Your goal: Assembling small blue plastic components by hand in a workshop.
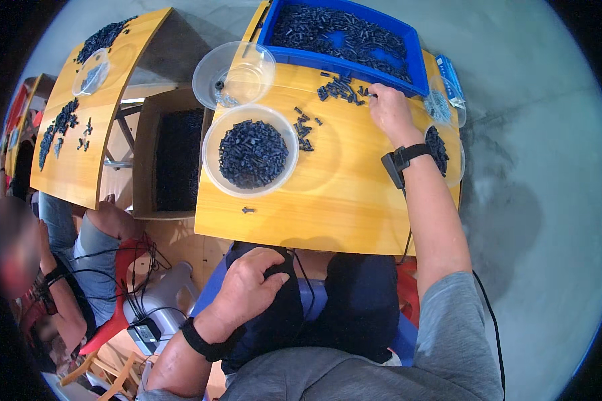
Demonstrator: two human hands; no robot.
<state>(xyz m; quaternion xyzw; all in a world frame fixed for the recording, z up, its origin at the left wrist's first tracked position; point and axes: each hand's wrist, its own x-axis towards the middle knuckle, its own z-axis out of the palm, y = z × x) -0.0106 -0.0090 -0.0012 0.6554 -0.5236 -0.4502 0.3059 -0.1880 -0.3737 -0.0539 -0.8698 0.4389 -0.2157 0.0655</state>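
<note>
Right hand (392, 113): we bring fingers close together at loose black pieces (339, 89), grip unclear | pieces: on our counter (354, 194), beside the blue bin (418, 61) | left hand (247, 287): over our lap, fingers curled, hold unclear

The bare right hand (391, 112), fingers (379, 89) bent, reached upper right of centre on an outstretched, grey-sleeved arm (440, 224); the bare left hand (249, 287) curled loosely, lower left of centre.
</note>
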